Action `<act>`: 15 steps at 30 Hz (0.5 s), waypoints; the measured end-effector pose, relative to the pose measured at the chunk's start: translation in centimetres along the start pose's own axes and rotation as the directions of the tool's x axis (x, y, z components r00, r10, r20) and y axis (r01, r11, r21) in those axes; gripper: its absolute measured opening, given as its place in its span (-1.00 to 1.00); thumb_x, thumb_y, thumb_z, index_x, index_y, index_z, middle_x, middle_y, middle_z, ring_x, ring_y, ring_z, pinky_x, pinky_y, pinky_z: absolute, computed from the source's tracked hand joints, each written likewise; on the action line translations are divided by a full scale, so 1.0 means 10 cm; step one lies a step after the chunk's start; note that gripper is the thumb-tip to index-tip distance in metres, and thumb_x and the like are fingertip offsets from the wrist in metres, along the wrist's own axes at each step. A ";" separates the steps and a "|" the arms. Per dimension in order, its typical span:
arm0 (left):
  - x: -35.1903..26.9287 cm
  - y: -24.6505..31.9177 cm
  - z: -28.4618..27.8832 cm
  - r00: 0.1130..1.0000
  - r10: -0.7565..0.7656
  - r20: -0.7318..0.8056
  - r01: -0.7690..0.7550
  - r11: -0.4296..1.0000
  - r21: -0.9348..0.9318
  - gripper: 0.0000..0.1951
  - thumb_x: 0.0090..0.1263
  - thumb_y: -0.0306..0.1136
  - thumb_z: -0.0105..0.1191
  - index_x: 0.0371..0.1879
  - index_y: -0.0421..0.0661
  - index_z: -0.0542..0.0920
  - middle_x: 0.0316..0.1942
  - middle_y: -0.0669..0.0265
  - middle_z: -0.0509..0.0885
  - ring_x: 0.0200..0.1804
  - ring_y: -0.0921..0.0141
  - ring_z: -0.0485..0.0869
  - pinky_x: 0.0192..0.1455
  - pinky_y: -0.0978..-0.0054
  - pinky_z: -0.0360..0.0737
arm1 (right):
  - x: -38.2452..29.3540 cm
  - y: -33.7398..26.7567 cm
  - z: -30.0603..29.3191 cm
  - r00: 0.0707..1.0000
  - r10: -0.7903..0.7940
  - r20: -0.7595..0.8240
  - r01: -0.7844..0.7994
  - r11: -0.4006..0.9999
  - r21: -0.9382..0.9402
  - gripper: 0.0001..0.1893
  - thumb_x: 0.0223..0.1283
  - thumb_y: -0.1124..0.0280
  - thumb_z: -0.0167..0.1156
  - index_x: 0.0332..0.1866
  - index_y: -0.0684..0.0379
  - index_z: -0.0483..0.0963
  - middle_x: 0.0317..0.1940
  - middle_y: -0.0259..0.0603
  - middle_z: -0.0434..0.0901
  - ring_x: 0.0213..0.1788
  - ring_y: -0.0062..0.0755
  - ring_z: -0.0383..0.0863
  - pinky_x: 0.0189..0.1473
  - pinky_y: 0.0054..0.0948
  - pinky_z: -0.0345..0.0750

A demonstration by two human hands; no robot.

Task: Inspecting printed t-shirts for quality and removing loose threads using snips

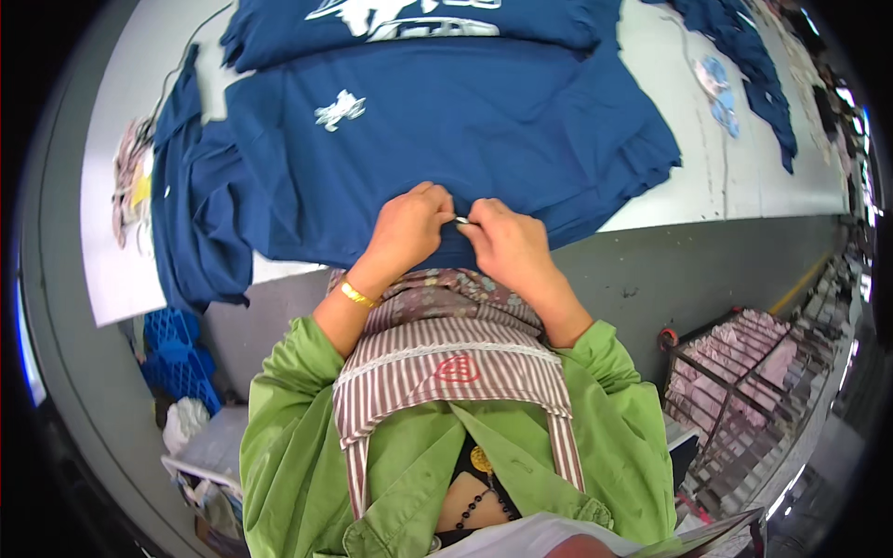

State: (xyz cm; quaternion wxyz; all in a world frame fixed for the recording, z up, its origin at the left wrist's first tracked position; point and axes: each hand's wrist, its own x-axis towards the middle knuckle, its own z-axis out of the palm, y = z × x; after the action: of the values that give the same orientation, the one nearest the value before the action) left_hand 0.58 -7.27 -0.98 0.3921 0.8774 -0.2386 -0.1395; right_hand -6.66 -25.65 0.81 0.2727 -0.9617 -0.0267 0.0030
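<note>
A navy blue garment [432,125] with a small white print lies spread on the white table before me, its near edge at my waist. My left hand [411,222] pinches the cloth at this near edge. Close beside it, my right hand [513,244] holds a small shiny metal tool [462,220] between thumb and fingers. Only the tool's tip shows, so its exact kind is hidden. The fingertips of both hands almost meet over the fabric.
Another navy garment with a large white print [418,21] lies beyond. Navy cloth [199,209] hangs over the table's left edge. A cord and fabric scraps [129,181] sit at left. At lower right stands a metal cart [725,383] with pink cloth; blue plastic crates [178,356] are lower left.
</note>
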 end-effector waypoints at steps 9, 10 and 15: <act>0.01 0.08 -0.12 0.999 -0.024 0.037 0.026 0.998 -0.061 -0.93 0.40 -0.50 0.20 -0.37 -0.14 0.64 -0.35 0.26 0.67 -0.37 0.19 0.60 -0.21 0.26 0.55 | 0.03 -0.03 0.12 0.998 -0.036 -0.054 0.034 0.998 -0.052 -0.84 0.35 0.37 0.38 -0.22 0.13 0.51 -0.32 -0.27 0.65 -0.43 -0.20 0.66 -0.37 -0.24 0.54; 0.01 0.03 -0.16 0.999 -0.017 0.034 0.019 0.998 -0.059 -0.93 0.40 -0.50 0.20 -0.37 -0.14 0.64 -0.35 0.26 0.67 -0.37 0.19 0.60 -0.21 0.26 0.55 | 0.05 0.01 0.08 0.997 -0.038 -0.061 0.035 0.998 -0.055 -0.84 0.35 0.37 0.38 -0.22 0.13 0.51 -0.32 -0.27 0.65 -0.43 -0.20 0.66 -0.37 -0.24 0.54; 0.08 -0.26 -0.36 0.945 0.027 0.327 0.254 0.569 -0.782 -0.89 0.47 -0.45 0.20 -0.36 -0.15 0.66 -0.37 0.28 0.66 -0.39 0.25 0.58 -0.22 0.32 0.53 | 0.13 0.47 -0.42 0.937 0.346 0.039 -0.301 0.749 0.591 -0.74 0.35 0.26 0.47 -0.08 0.18 0.60 -0.33 -0.33 0.66 -0.40 -0.50 0.56 -0.30 -0.47 0.55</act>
State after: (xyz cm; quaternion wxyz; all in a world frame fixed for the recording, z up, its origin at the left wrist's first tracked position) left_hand 3.62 -3.89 -0.64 0.6997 0.5796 -0.1468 -0.3911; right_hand -5.03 -31.76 1.95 0.5527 -0.8190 0.1524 0.0230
